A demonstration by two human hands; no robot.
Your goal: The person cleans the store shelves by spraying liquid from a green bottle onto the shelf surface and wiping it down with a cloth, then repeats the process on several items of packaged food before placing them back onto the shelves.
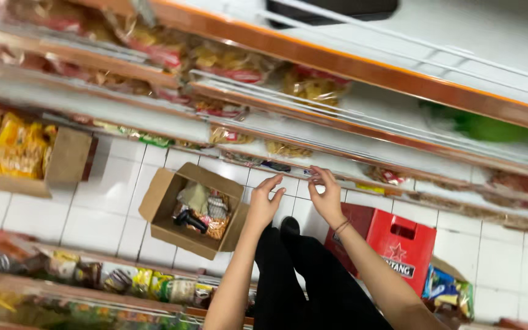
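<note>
My left hand [266,200] is raised with its fingers loosely apart and holds nothing, just below the front edge of a shelf [337,160]. My right hand [327,194], with a thin band on the wrist, reaches to that same shelf edge with fingertips curled against the rail. Whether they pinch something small there is unclear. Below my hands are my black trousers and a black shoe [289,227] on white floor tiles.
An open cardboard box [154,208] of mixed packets stands on the floor left of my legs. A second box [68,160] with yellow snack bags sits further left. A red crate [398,241] is at my right. Shelves of packets line both sides of the aisle.
</note>
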